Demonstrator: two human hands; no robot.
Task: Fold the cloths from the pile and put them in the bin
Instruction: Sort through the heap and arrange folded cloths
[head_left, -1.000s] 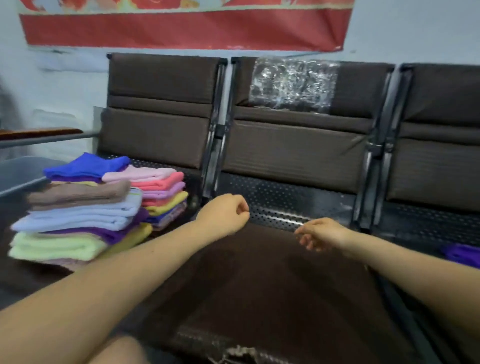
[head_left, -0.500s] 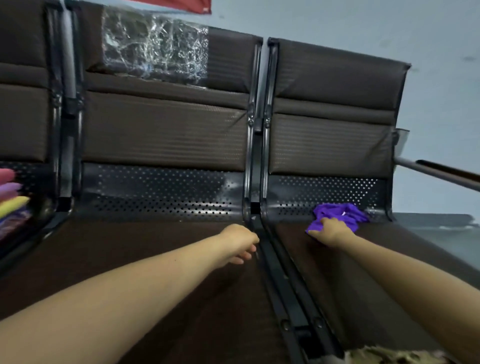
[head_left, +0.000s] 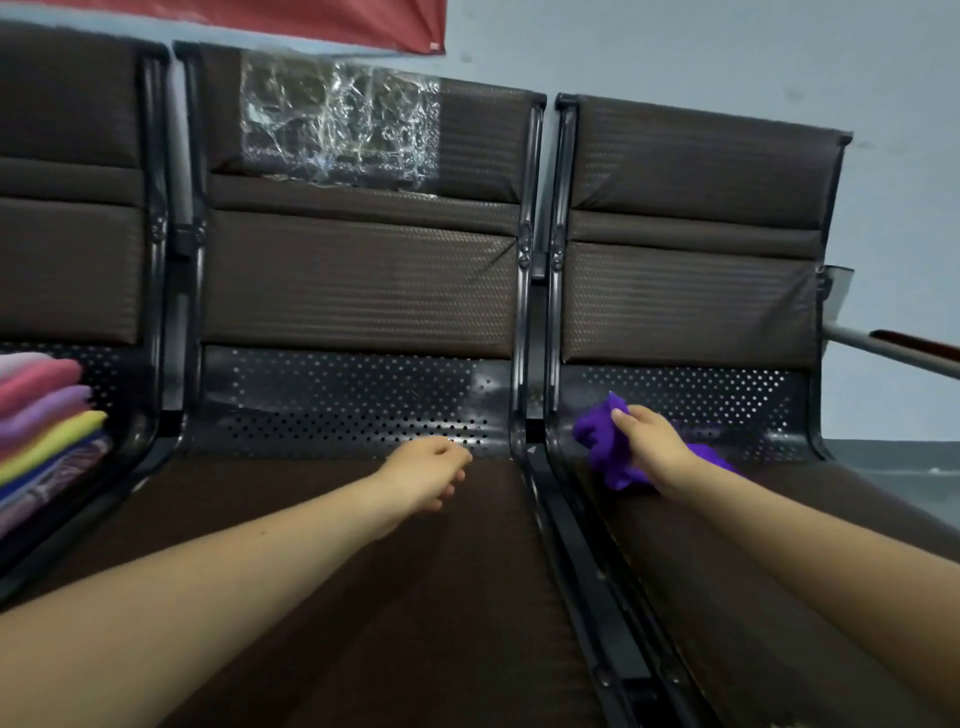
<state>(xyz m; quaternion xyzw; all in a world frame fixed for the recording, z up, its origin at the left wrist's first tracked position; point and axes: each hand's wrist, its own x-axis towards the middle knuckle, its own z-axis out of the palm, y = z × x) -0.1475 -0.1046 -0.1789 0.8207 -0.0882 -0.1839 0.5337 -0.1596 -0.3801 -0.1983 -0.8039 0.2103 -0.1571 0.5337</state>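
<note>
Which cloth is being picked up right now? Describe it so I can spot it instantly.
Look at the row of brown seats against the wall and find the rightmost seat. At the back of its cushion the right hand grips a crumpled purple cloth. It is bunched and alone, unlike the folded cloths stacked far left.

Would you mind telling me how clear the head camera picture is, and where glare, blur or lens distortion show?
Head view: dim, soft light; glare on the plastic wrap and the perforated metal panel; wide-angle bending tilts the seat backs; the stacked cloths at the left edge look smeared; the right hand gripping the purple cloth is fairly sharp.
</note>
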